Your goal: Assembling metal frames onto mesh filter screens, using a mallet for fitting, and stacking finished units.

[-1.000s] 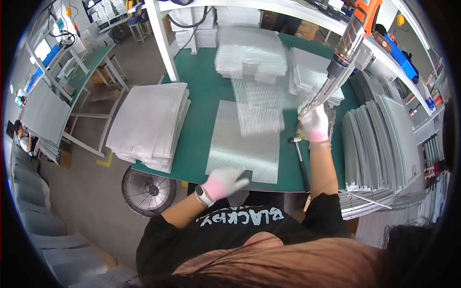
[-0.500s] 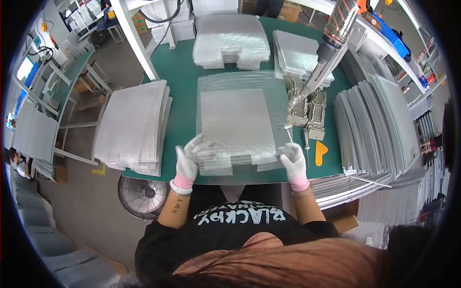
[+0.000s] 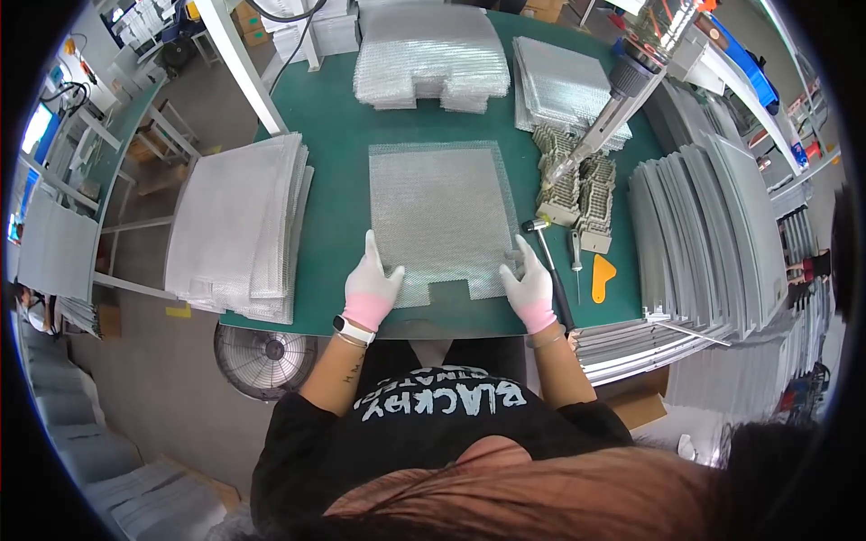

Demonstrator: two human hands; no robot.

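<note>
Flat on the green table lies a grey, see-through panel with a fine bubbly or mesh texture (image 3: 439, 212) and a square notch in its near edge. My left hand (image 3: 373, 287), in a white glove with a pink cuff, rests at its near left corner, fingers stretched and thumb apart. At the near right corner is my right hand (image 3: 529, 288), gloved alike, its fingers extended along the side edge and the thumb toward the panel. Neither hand is closed on anything.
Stacks of similar sheets stand at the left (image 3: 236, 225) and back (image 3: 431, 56). On the right are beige clips in rows (image 3: 595, 203), a hammer (image 3: 552, 261), a screwdriver (image 3: 575, 252), a yellow scraper (image 3: 603, 278) and upright grey panels (image 3: 704, 234). A power driver (image 3: 631, 77) hangs above.
The loose clear sheet that spread wider and farther back has drawn in, and the panel's edges look aligned. Both hands moved inward to its near corners. The hammer is now uncovered.
</note>
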